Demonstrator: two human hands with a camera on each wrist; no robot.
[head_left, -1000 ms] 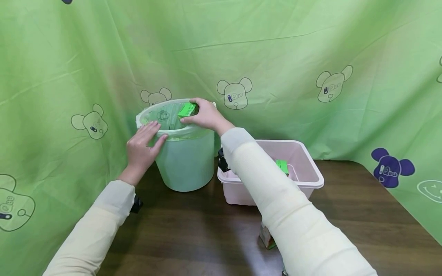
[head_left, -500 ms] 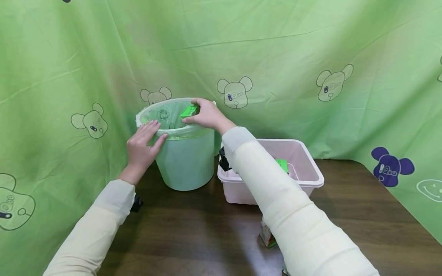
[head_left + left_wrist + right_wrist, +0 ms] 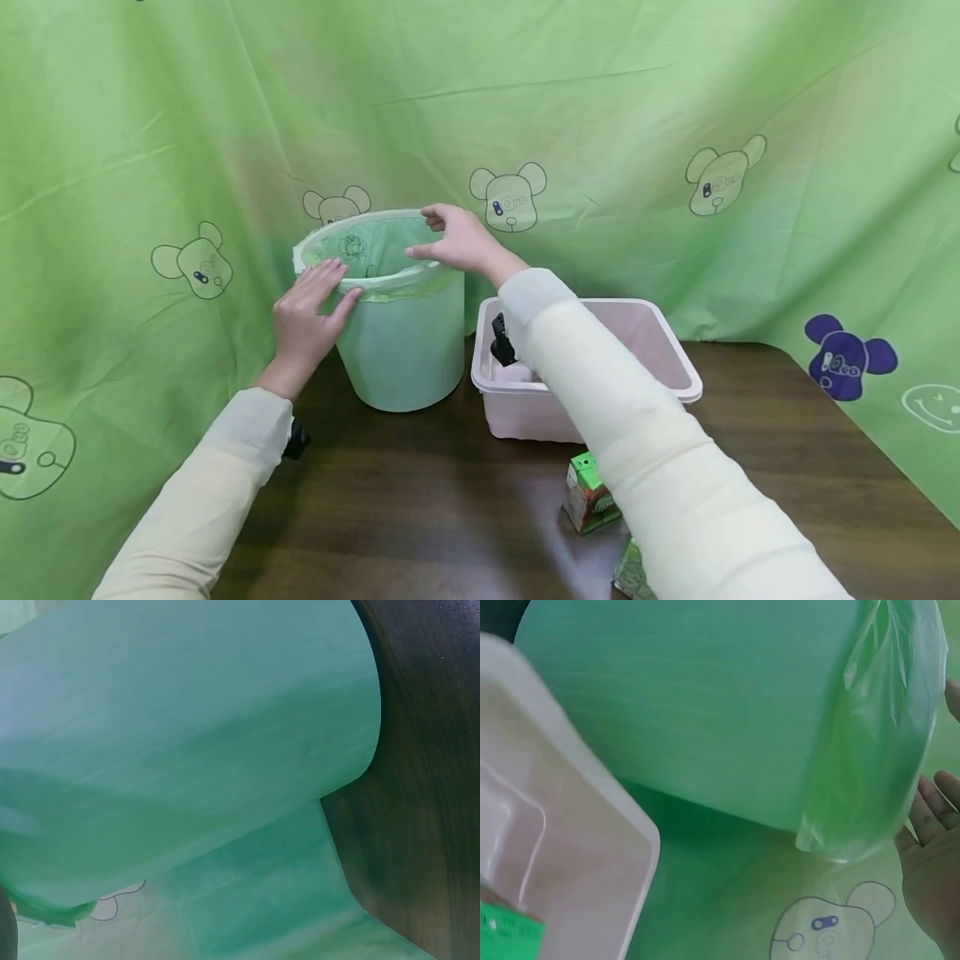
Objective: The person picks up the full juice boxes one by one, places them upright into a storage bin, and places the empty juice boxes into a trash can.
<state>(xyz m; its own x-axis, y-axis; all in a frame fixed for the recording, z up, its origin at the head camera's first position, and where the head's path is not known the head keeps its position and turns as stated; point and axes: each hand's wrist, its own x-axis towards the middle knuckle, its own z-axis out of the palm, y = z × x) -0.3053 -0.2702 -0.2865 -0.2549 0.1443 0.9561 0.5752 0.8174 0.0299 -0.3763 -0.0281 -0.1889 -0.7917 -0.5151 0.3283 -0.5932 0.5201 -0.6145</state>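
The left hand rests, fingers straight, on the near-left rim of a green bin. The right hand, fingers parted and holding nothing, is at its right rim. Just right, a pink tub contains a box; the right sleeve hides part of it and two cartons. Table stretches in front; a curtain hangs close behind.

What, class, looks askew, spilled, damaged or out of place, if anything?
Nothing stands out: the green bin and pink tub stand upright, and no spill shows. The liner is merely wrinkled. The right sleeve partly hides the green-topped box, so damage there can't be excluded.
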